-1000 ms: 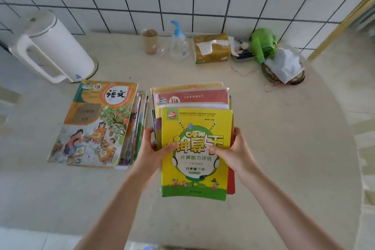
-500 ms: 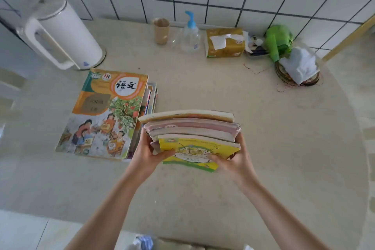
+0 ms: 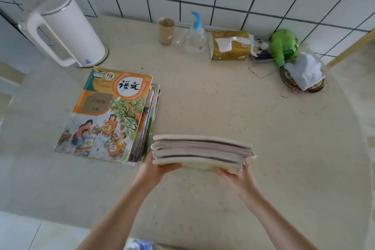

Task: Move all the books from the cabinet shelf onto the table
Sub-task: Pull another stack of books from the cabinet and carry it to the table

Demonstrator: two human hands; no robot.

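Note:
A stack of several books (image 3: 200, 151) is tilted so that only its page edges face me, above the beige table (image 3: 223, 107). My left hand (image 3: 155, 167) grips its left lower corner and my right hand (image 3: 237, 176) grips its right lower side, thumbs on the near face. A second pile of books (image 3: 109, 115) lies flat on the table to the left, topped by an orange and green textbook with a picture of children. The cabinet shelf is out of view.
A white electric kettle (image 3: 65, 26) stands at the back left. Along the tiled wall are a brown cup (image 3: 166, 30), a pump bottle (image 3: 195, 36), a tissue pack (image 3: 230, 45), a green object (image 3: 284, 46) and a white cloth on a basket (image 3: 304, 73).
The stack in my hands has tipped from showing its yellow cover to showing only its page edges, and has moved down towards the table. The flat pile on the left has stayed put.

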